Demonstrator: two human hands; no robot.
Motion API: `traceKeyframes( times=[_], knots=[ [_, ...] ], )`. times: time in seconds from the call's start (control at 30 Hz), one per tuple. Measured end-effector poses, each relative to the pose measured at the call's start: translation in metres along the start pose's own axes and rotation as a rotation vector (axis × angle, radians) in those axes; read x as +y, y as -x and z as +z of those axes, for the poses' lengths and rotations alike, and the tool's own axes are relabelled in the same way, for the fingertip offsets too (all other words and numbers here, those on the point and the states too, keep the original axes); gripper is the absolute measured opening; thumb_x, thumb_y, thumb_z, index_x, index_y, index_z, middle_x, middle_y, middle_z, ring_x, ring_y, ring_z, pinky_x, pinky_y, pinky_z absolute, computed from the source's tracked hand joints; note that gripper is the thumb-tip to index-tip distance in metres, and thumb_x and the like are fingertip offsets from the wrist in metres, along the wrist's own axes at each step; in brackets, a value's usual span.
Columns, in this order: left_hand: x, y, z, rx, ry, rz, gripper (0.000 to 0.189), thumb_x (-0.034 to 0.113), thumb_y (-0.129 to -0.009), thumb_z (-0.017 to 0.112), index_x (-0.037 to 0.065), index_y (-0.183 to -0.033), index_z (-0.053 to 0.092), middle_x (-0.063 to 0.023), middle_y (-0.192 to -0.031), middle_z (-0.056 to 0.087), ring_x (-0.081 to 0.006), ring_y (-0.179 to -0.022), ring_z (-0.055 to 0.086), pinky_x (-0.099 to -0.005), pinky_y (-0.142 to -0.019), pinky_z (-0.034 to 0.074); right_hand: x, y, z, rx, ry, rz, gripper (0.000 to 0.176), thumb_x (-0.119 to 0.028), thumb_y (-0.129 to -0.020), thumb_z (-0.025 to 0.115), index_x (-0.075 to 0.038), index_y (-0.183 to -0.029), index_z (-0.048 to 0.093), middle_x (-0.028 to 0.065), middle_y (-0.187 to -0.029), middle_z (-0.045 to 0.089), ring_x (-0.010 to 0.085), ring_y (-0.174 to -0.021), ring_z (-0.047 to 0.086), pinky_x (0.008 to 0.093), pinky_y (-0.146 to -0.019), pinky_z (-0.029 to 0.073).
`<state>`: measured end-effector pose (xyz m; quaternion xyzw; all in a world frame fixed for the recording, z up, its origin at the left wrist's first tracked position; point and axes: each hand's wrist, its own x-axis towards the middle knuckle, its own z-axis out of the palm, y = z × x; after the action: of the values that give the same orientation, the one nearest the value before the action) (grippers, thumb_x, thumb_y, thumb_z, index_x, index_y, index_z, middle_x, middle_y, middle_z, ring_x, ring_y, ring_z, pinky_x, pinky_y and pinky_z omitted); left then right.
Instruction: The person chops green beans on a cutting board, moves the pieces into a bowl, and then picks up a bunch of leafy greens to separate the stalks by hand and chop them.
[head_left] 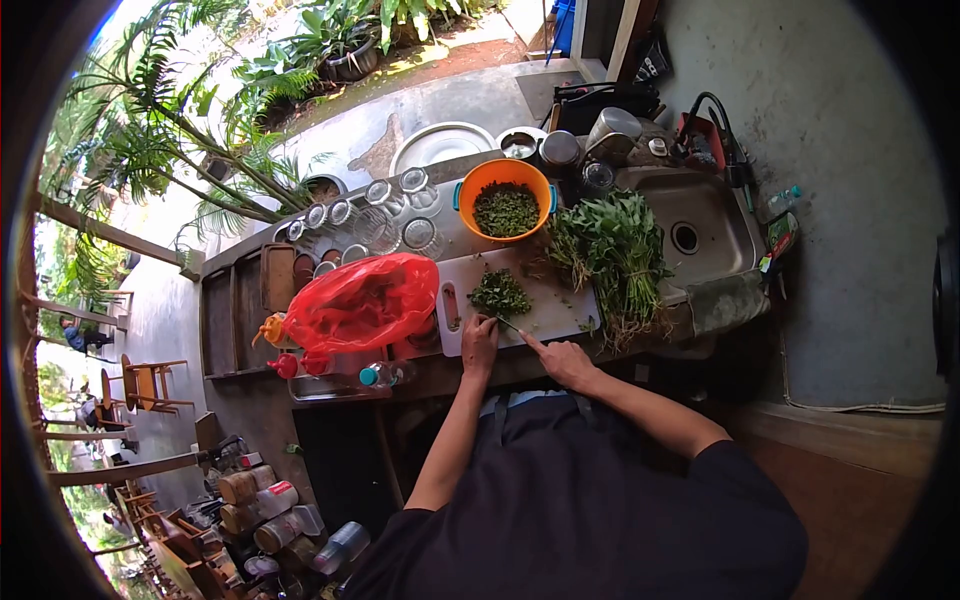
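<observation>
My right hand [562,363] is closed around the handle of a knife, its forefinger stretched along the top. The knife's blade [511,325] points left over a white cutting board [543,320]. Against the near edge of a pile of cut leafy greens [500,292], my left hand [480,342] has its fingers curled and pressed together on the greens, close to the blade tip. A big bunch of uncut leafy greens [615,240] lies right of the board, roots toward me. Behind the board stands an orange colander [468,218] with chopped greens inside.
A red plastic bag [365,305] sits left of the board, with a clear bottle [388,374] in front. Several upturned glasses [421,236] stand behind the bag. At the right is a sink [715,215]; metal canisters [560,149] and a round white lid [440,143] are farther back.
</observation>
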<state>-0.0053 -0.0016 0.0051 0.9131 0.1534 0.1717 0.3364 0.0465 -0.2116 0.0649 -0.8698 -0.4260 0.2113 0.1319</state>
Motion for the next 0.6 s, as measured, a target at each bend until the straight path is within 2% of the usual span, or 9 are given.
traceKeyframes(
  times=[0.1, 0.17, 0.2, 0.27, 0.5, 0.6],
  knots=[
    [0.001, -0.001, -0.001, -0.009, 0.012, -0.028, 0.015, 0.007, -0.081, 0.071, 0.003, -0.095, 0.074, -0.0139, -0.093, 0.065, -0.0314, -0.091, 0.063, -0.0398, -0.08, 0.051, -0.007, -0.003, -0.008, -0.064, 0.027, 0.049, 0.074, -0.01, -0.09, 0.048, -0.026, -0.157, 0.02, 0.0198, -0.078, 0.066, 0.0399, -0.069, 0.066, 0.052, -0.067, 0.054],
    [0.002, -0.001, -0.002, 0.005, 0.022, -0.036, 0.014, 0.008, -0.08, 0.072, 0.003, -0.093, 0.074, -0.0134, -0.093, 0.065, -0.0308, -0.091, 0.063, -0.0389, -0.081, 0.051, -0.012, -0.004, -0.015, -0.109, 0.043, 0.067, 0.075, -0.006, -0.09, 0.043, -0.027, -0.157, 0.018, 0.0222, -0.083, 0.068, 0.0402, -0.077, 0.068, 0.0516, -0.075, 0.055],
    [0.002, -0.001, -0.001, 0.007, 0.023, -0.034, 0.014, 0.008, -0.08, 0.072, 0.003, -0.093, 0.074, -0.0134, -0.093, 0.065, -0.0308, -0.091, 0.063, -0.0389, -0.081, 0.051, -0.01, -0.006, -0.013, -0.107, 0.045, 0.067, 0.075, -0.006, -0.09, 0.043, -0.027, -0.157, 0.018, 0.0222, -0.083, 0.068, 0.0402, -0.077, 0.068, 0.0516, -0.075, 0.055],
    [-0.001, -0.001, -0.001, 0.001, 0.024, -0.047, 0.013, 0.007, -0.079, 0.073, 0.003, -0.092, 0.075, -0.013, -0.092, 0.065, -0.0302, -0.09, 0.063, -0.0387, -0.081, 0.05, -0.004, -0.009, -0.002, -0.095, 0.078, 0.028, 0.08, -0.007, -0.088, 0.048, -0.025, -0.158, 0.014, 0.0203, -0.077, 0.067, 0.0388, -0.07, 0.067, 0.0523, -0.066, 0.054],
    [-0.004, -0.002, 0.0, 0.0, 0.046, -0.048, 0.012, 0.007, -0.08, 0.073, 0.004, -0.091, 0.075, -0.0128, -0.091, 0.065, -0.03, -0.09, 0.063, -0.0387, -0.082, 0.05, 0.012, -0.019, 0.028, -0.072, 0.095, -0.008, 0.085, -0.006, -0.088, 0.048, -0.026, -0.159, 0.006, 0.0197, -0.073, 0.066, 0.0372, -0.066, 0.067, 0.0508, -0.061, 0.054],
    [-0.003, -0.002, -0.002, -0.008, 0.068, -0.081, 0.012, 0.006, -0.08, 0.072, 0.003, -0.091, 0.074, -0.0124, -0.09, 0.064, -0.0306, -0.088, 0.063, -0.0383, -0.08, 0.051, 0.012, -0.021, 0.035, 0.038, 0.089, -0.036, 0.085, -0.006, -0.088, 0.048, -0.027, -0.159, 0.006, 0.0191, -0.071, 0.065, 0.0377, -0.062, 0.066, 0.0508, -0.061, 0.053]
  ],
)
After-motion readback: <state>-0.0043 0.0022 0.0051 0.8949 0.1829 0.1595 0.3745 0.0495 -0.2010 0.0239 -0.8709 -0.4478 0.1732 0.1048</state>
